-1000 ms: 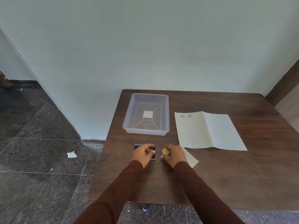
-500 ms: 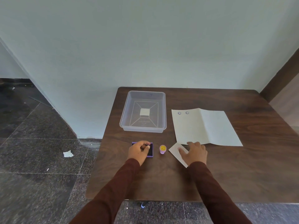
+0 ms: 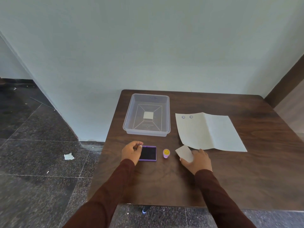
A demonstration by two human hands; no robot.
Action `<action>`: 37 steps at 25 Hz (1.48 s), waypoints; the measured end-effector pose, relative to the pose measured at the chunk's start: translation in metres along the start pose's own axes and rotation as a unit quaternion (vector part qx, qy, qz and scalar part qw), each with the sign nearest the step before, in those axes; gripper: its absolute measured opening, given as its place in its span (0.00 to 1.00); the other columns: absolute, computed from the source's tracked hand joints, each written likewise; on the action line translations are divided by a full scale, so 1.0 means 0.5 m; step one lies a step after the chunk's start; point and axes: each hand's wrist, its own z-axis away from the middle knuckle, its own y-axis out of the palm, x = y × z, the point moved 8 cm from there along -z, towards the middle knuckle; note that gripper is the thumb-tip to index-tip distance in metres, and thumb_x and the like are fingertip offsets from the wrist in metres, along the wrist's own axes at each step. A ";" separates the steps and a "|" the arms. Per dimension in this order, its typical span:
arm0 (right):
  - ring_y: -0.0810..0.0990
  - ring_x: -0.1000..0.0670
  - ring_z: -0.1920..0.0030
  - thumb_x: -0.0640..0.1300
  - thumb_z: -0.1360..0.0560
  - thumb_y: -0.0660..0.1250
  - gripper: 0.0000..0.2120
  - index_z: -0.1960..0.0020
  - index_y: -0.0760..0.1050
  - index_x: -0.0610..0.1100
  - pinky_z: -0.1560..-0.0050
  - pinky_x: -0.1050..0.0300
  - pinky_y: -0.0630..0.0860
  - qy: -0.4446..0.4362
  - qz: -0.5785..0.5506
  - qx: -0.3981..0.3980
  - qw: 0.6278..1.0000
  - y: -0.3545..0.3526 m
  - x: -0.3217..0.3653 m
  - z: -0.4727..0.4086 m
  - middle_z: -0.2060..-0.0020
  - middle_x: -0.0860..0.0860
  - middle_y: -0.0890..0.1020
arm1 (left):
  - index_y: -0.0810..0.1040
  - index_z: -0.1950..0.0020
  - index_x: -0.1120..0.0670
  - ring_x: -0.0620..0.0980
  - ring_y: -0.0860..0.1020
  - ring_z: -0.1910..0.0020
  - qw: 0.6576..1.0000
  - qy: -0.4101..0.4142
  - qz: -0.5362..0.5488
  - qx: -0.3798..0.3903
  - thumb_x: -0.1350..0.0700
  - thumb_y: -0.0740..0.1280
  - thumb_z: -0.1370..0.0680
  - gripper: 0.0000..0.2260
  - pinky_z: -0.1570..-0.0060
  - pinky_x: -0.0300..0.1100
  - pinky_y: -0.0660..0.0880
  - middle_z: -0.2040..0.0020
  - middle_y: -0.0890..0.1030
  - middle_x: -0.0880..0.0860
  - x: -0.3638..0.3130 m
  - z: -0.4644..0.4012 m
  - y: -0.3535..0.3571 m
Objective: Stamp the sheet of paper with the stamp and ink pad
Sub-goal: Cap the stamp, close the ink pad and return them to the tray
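On the brown table (image 3: 230,170), creased sheet (image 3: 209,130) bears 2 smiley prints; right hand (image 3: 196,160) clasps card (image 3: 184,153).

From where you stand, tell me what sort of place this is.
Probably a plain indoor room set up for a small desk task: a dark wooden table pushed against a bare pale wall, over a dark polished stone-tile floor with a paper scrap on it.

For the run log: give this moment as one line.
left hand: steadying ink pad | right hand: on small card | stamp: upright, untouched | sheet: two marks
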 end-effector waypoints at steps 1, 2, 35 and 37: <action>0.75 0.44 0.45 0.57 0.32 0.69 0.24 0.45 0.77 0.40 0.44 0.53 0.72 0.014 -0.077 -0.019 0.997 -0.013 -0.009 0.004 0.48 0.44 0.78 | 0.81 0.45 0.58 0.53 0.78 0.45 1.000 -0.006 0.009 -0.012 0.60 0.63 0.22 0.10 0.43 0.45 0.76 0.44 0.83 0.58 0.007 -0.003 -0.013; 0.76 0.44 0.49 0.53 0.31 0.71 0.21 0.47 0.79 0.37 0.48 0.55 0.72 0.029 -0.178 -0.032 0.983 -0.024 -0.017 0.007 0.52 0.44 0.79 | 0.81 0.45 0.58 0.54 0.79 0.44 1.000 -0.012 0.015 -0.022 0.60 0.63 0.22 0.10 0.42 0.47 0.77 0.44 0.83 0.58 0.015 -0.006 -0.025; 0.73 0.43 0.39 0.55 0.32 0.70 0.28 0.37 0.72 0.40 0.39 0.51 0.70 -0.370 0.165 0.154 0.901 0.070 0.413 0.021 0.41 0.42 0.76 | 0.75 0.41 0.61 0.44 0.70 0.73 0.937 -0.232 0.260 0.011 0.67 0.58 0.21 0.11 0.81 0.28 0.70 0.67 0.74 0.51 0.152 0.006 -0.053; 0.72 0.42 0.39 0.55 0.31 0.69 0.29 0.36 0.71 0.40 0.38 0.51 0.70 -0.365 0.196 0.156 0.897 0.086 0.404 0.013 0.40 0.42 0.75 | 0.75 0.42 0.60 0.45 0.70 0.72 0.942 -0.234 0.240 0.034 0.67 0.60 0.22 0.11 0.80 0.28 0.71 0.67 0.73 0.50 0.153 0.006 -0.033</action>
